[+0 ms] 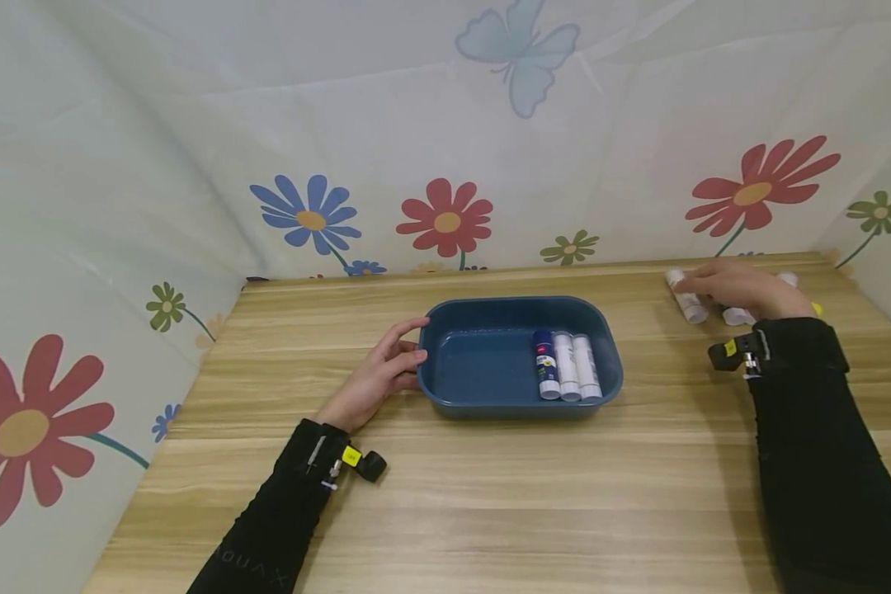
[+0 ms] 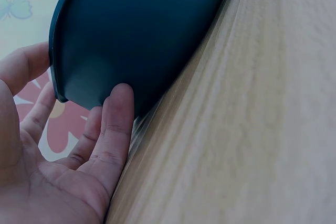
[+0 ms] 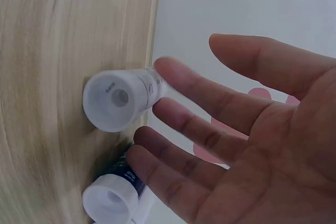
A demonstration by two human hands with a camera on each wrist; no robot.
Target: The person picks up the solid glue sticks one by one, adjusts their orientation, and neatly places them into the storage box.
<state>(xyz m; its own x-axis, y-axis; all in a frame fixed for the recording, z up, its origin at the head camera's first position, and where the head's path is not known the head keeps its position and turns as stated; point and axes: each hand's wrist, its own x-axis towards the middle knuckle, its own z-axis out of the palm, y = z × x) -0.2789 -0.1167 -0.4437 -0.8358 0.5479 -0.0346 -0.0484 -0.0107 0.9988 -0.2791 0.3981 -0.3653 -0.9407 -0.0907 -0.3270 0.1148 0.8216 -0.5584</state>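
In the head view, a blue plastic basin (image 1: pixel 490 410) stands mid-table. Inside its right part lie a blue-capped glue stick (image 1: pixel 545 363) and two white glue sticks side by side. My left hand (image 1: pixel 374 375) holds the basin's left end, thumb at the rim and fingertips against the outer wall (image 2: pixel 105 35). Over at the back right, my right hand (image 1: pixel 742 289) hovers at a white glue stick (image 1: pixel 687 299), with fingers extended. The right wrist view shows its fingertips beside that stick's white end (image 3: pixel 113 100), the thumb apart. Beneath the fingers lies a dark-labelled glue stick (image 3: pixel 110 198).
Another white stick end (image 1: pixel 787 279) and a small yellow piece (image 1: pixel 817 309) show past the right hand, partly covered by it. A flower-printed curtain (image 1: pixel 386 140) borders the wooden table (image 1: pixel 490 495) at the back and sides.
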